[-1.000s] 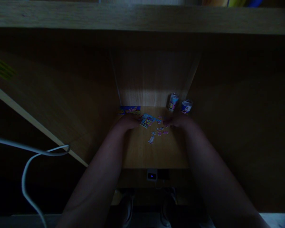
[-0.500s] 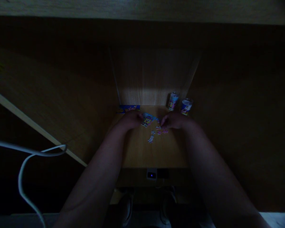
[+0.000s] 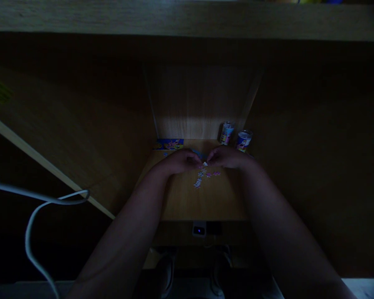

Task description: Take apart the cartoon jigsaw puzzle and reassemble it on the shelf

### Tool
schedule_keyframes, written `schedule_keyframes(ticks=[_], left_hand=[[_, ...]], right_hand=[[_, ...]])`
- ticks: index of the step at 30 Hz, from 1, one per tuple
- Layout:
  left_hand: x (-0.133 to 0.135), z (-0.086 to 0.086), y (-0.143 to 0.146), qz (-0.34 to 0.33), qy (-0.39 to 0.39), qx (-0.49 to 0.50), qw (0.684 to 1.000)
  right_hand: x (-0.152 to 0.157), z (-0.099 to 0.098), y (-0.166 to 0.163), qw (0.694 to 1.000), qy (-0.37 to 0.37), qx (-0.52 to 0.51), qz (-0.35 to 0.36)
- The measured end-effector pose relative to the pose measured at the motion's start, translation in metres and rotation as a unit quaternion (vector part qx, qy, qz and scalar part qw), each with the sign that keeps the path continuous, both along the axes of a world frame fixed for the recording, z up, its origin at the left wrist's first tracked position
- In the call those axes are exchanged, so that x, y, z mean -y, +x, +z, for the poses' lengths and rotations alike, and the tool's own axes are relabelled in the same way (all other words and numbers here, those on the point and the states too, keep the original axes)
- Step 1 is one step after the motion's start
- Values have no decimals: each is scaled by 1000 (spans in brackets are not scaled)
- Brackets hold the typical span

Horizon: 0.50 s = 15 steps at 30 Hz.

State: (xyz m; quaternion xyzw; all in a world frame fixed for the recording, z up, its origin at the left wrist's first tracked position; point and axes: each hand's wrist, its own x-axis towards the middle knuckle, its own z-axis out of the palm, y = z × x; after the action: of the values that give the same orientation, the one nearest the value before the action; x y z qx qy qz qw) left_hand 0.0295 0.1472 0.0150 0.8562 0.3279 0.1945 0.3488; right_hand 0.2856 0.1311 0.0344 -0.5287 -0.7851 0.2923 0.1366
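Over the wooden shelf board, my left hand is closed, its fingertips pinched at a small jigsaw puzzle piece. From the other side my right hand meets the same spot, thumb and finger pressed together at that piece. Behind the hands shows a blue edge of the partly joined puzzle; the left hand hides most of it. Closer to me lie several loose pieces, among them a pink piece, another pink piece and a pale piece. Dim light blurs the fine detail.
A blue picture card lies at the back left, with a small blue piece before it. Two printed clear-topped containers, one light blue and one dark blue, stand back right. A white cable loops at left.
My left hand has moved right, over the joined puzzle, and now nearly meets my right hand. A small piece shows between their fingertips. The right hand has shifted slightly left.
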Motion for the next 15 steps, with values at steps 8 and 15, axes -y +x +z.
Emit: schedule_keyframes(ticks=[8, 15], left_hand=[[2, -7, 21, 8, 75, -15, 997], [5, -5, 30, 6, 68, -33, 997]], right_hand=[[-3, -1, 5, 991, 53, 123, -20], [-3, -1, 6, 985, 55, 151, -53]])
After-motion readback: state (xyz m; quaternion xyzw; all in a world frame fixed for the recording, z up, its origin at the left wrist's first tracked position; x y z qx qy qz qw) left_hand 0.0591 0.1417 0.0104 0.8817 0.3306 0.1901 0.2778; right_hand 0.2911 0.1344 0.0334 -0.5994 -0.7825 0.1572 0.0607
